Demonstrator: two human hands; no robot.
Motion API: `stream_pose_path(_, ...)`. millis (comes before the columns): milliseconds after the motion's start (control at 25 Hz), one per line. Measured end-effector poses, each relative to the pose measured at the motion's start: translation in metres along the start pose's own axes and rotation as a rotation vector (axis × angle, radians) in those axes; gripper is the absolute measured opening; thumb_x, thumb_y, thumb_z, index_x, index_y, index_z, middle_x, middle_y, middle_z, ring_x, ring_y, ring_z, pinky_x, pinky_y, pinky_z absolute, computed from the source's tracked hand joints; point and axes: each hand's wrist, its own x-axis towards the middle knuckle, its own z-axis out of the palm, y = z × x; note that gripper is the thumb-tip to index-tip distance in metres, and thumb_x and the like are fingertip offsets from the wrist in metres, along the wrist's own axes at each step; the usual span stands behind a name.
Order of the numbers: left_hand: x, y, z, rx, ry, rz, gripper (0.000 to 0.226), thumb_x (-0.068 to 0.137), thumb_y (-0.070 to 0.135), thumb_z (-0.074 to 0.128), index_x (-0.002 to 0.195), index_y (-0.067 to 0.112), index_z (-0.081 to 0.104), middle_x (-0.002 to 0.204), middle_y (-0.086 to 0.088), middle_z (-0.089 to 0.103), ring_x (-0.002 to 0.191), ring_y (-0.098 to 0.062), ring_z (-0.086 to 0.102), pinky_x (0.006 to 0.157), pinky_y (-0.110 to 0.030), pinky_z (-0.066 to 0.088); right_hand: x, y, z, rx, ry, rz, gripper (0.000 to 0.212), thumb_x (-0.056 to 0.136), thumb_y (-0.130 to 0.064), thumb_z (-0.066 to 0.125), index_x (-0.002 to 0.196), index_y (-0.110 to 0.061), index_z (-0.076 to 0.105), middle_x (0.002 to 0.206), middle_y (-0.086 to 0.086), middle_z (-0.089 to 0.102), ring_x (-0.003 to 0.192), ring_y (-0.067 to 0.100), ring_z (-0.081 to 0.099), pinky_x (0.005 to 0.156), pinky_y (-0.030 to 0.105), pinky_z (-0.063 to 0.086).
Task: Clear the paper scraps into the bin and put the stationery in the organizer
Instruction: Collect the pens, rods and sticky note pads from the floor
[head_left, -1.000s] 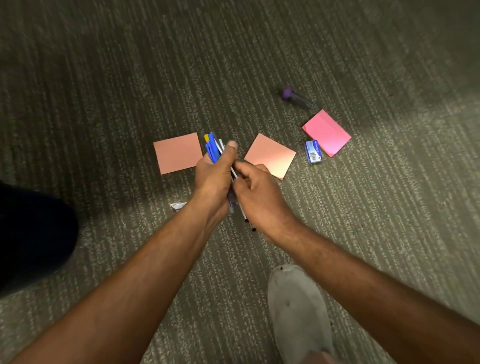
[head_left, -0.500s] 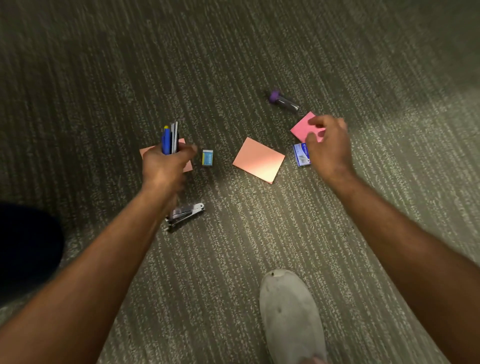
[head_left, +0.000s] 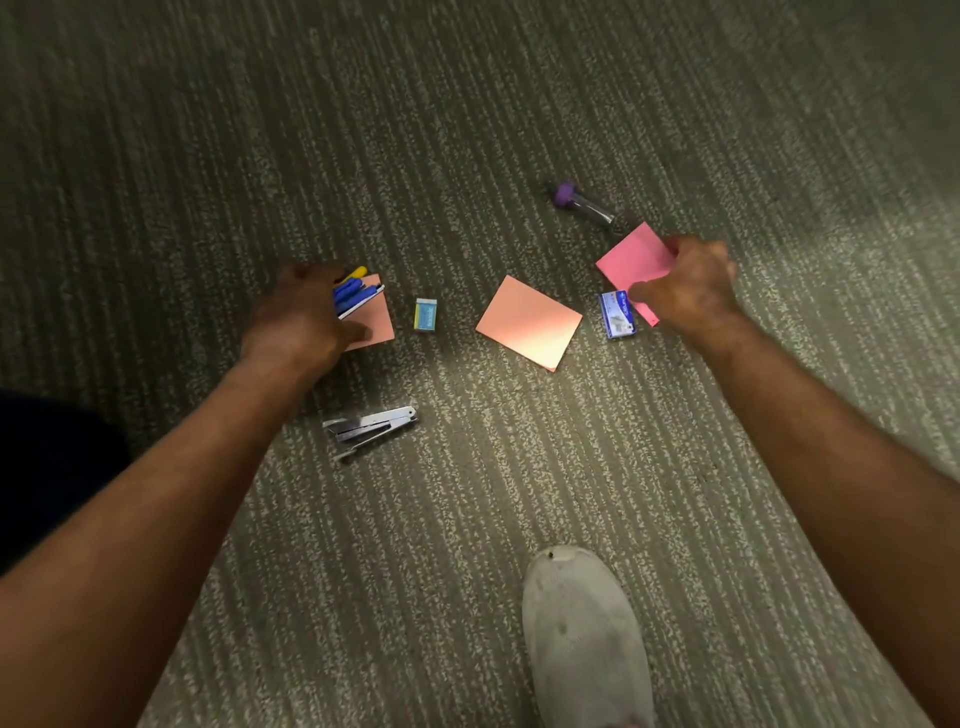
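Observation:
My left hand (head_left: 298, 317) grips a bundle of pens (head_left: 354, 293), blue, yellow and white, and presses down on an orange sticky pad (head_left: 375, 325) on the carpet. My right hand (head_left: 688, 286) pinches a pink sticky pad (head_left: 635, 260) between thumb and fingers. A blue staple box (head_left: 617, 315) lies just left of that thumb. Another orange sticky pad (head_left: 529, 323) sits between my hands. A small blue and yellow eraser (head_left: 425, 314) lies right of the left hand. A metal stapler (head_left: 370, 429) rests below my left wrist.
A clear tube with a purple cap (head_left: 582, 203) lies above the pink pad. My grey shoe (head_left: 584, 636) stands at the bottom middle. A dark shape (head_left: 52, 462) fills the left edge. Striped grey-green carpet (head_left: 467, 130) covers the whole floor.
My hands parted from the middle. The left hand carried the pens left and lowered onto the orange pad. The right hand reached right and closed on the pink pad.

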Motion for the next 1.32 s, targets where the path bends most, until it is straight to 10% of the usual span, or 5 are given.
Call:
stream_pose_path(440,-0.014,0.005,-0.020,-0.007,0.178,-0.022,0.035,0.093,0.041,0.065,0.117,0.016,0.067,0.111,-0.021,0.067,0.101,-0.042,0.064,0.078,-0.042,0.049,-0.047,-0.032,-0.021,-0.036,0.297,-0.403,0.020,0.102,-0.020,0.057,0.121,-0.017,0.060,0.119,0.005,0.061,0.112,0.026,0.054,0.094,0.040,0.041)
stream_pose_path(720,-0.022,0.047,-0.040,-0.558,0.207,-0.081,0.022,0.085,0.033,0.074,0.097,0.018,0.065,0.091,-0.011,0.068,0.089,-0.034,0.067,0.070,-0.035,0.053,-0.077,-0.057,0.019,0.241,-0.316,-0.333,0.033,0.106,-0.012,0.045,0.138,-0.019,0.049,0.113,0.001,0.057,0.095,0.018,0.063,0.060,0.029,0.052)
stream_pose_path(880,-0.036,0.064,-0.024,-0.920,0.007,-0.195,0.023,0.085,0.018,0.078,0.102,0.018,0.063,0.067,0.008,0.055,0.047,0.000,0.050,0.037,-0.014,0.038,-0.080,-0.048,0.050,-0.072,-0.252,-0.360,0.053,0.100,-0.028,0.057,0.149,-0.017,0.042,0.137,0.012,0.043,0.128,0.029,0.043,0.104,0.044,0.044)
stream_pose_path(1160,-0.053,0.071,0.007,-1.033,-0.123,-0.314,0.018,0.087,0.018,0.077,0.099,0.016,0.063,0.059,0.009,0.049,0.034,0.002,0.038,0.031,-0.013,0.029,-0.068,-0.052,0.049,-0.167,-0.202,-0.338,0.089,0.068,-0.053,0.089,0.140,-0.018,0.050,0.137,0.012,0.046,0.128,0.031,0.040,0.104,0.041,0.040)
stream_pose_path(1320,-0.056,0.071,0.017,-1.103,-0.172,-0.377,0.019,0.086,0.022,0.078,0.093,0.020,0.061,0.053,0.011,0.047,0.035,-0.004,0.037,0.036,-0.016,0.028,-0.066,-0.054,0.041,0.006,-0.321,-0.260,0.059,0.087,-0.038,0.079,0.133,-0.013,0.053,0.136,0.011,0.044,0.111,0.028,0.055,0.096,0.042,0.051)
